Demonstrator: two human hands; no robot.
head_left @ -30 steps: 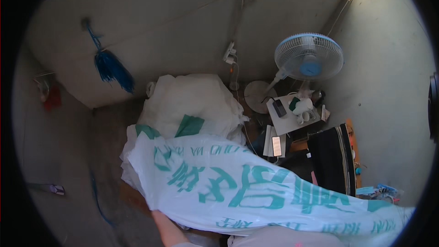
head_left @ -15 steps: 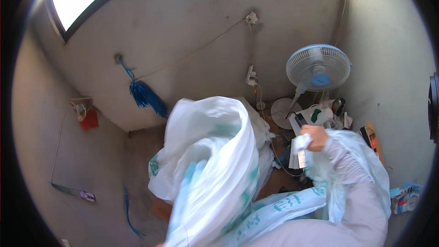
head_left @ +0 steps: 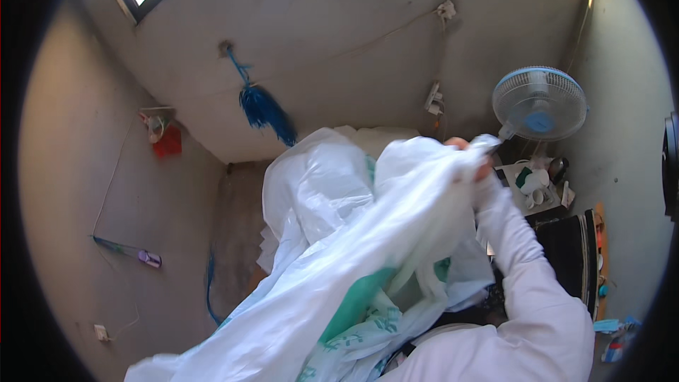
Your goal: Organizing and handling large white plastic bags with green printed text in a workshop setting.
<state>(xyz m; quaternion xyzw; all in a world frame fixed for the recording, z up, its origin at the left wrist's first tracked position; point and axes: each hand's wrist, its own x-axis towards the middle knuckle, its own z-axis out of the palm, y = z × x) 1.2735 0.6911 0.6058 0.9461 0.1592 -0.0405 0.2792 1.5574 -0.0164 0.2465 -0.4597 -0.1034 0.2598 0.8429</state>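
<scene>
A large, thin white plastic bag with green print stretches from the lower left up to the right of centre. My right hand is closed on its gathered upper edge, raised below the fan and partly covered by the plastic. The pale sleeve of my right arm comes in from the lower right. Past the stretched plastic, more bulging white plastic lies heaped; I cannot tell whether it is the same bag. My left hand does not show.
A white and blue fan stands at the right corner, beside a cluttered surface with small cups. A blue string tassel hangs on the far wall. A purple object hangs by the left wall, and a power strip hangs at the back.
My right hand has risen from the right side, drawing the bag up and across in front of me. The bag's round mouth has become a stretched fold, and the view has shifted left.
</scene>
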